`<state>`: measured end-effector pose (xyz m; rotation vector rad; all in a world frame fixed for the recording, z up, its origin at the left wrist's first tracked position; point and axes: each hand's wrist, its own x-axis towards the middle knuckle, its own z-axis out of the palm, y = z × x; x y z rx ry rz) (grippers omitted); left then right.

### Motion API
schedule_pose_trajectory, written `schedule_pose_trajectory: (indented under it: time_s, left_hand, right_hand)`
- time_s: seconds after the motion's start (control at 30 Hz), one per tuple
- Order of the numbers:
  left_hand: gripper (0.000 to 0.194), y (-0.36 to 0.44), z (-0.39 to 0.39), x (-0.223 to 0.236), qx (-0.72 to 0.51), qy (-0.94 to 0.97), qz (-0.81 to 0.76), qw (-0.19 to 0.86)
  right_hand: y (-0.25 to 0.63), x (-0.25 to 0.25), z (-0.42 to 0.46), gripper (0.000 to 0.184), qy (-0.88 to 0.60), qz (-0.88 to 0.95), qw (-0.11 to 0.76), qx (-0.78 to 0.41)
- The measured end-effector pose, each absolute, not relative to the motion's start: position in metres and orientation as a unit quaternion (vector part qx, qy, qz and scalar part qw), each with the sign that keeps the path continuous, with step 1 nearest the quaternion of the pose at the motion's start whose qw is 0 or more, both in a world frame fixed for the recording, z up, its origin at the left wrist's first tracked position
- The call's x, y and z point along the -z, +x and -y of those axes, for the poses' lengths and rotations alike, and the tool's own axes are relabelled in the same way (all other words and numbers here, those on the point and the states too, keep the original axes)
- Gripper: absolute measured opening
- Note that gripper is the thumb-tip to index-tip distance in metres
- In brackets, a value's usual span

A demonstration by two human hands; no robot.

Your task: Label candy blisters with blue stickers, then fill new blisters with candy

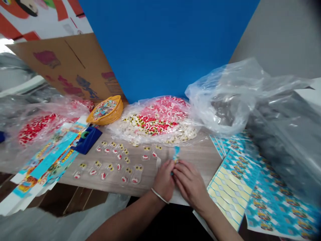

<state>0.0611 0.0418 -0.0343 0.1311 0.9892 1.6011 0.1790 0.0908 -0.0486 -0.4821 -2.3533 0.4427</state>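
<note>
My left hand [164,179] and my right hand [189,182] meet at the table's front edge, fingers closed together in a pinch. Between them is a blue printed sticker [177,150], its end sticking up above the fingertips; whatever it wraps is hidden. A small clear pack with red, white and yellow pieces [154,154] lies just beyond my left hand. Several more clear packs [136,174] are spread in rows to the left, each with red-and-white and yellow eye-like pieces. Sheets of blue stickers [234,182], partly peeled down to yellow backing, lie right of my right hand.
Behind the packs rests a large clear bag of small red, white and yellow pieces [157,124]. An orange basket [116,112], a dark blue tray [87,140] and flat printed cardboard [50,164] are at left. A crumpled plastic bag [225,97] stands at right, before a blue panel [170,50].
</note>
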Motion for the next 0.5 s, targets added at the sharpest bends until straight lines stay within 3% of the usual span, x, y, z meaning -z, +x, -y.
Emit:
schedule_pose_trajectory:
  time_s: [0.2, 0.37, 0.5]
  left_hand:
    - [0.027, -0.037, -0.002, 0.039, -0.733, -0.062, -0.488, 0.470]
    - [0.034, -0.082, 0.012, 0.024, -0.770, -0.054, -0.526, 0.358]
    - [0.035, -0.091, 0.016, 0.024, -0.772, -0.054, -0.533, 0.342]
  right_hand:
    - [0.098, 0.048, -0.087, 0.030, -0.154, 0.894, 0.277, -0.317]
    - [0.056, 0.063, -0.112, 0.031, -0.255, 0.935, 0.171, -0.179]
    - [0.048, 0.070, -0.126, 0.039, -0.246, 0.958, 0.089, -0.118]
